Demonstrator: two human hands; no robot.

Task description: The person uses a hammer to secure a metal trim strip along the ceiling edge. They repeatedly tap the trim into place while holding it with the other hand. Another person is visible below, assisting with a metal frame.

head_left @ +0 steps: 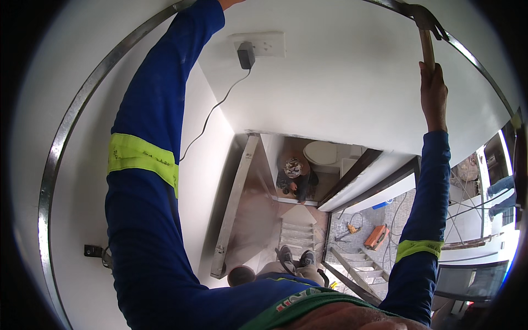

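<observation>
My left hand (pixel 230 2) is raised to the top edge of the picture beside the metal strip (pixel 82 93); only its lower part shows, its fingers out of frame. My right hand (pixel 433 88) grips the wooden handle of a hammer (pixel 429 25) high on the right, its dark claw head over the metal strip along the upper wall. Below my left hand, a dark plug adapter (pixel 246 56) sits in a white wall socket (pixel 272 44), its cable hanging down.
Below me are my shoes (pixel 306 258) on a stepladder (pixel 294 234), a leaning plank (pixel 235 203), another ladder (pixel 360 267) and an orange toolbox (pixel 376 236). A person (pixel 297 176) crouches in a doorway by a toilet (pixel 322 153). Cables and a dark screen-like panel (pixel 470 280) are at right.
</observation>
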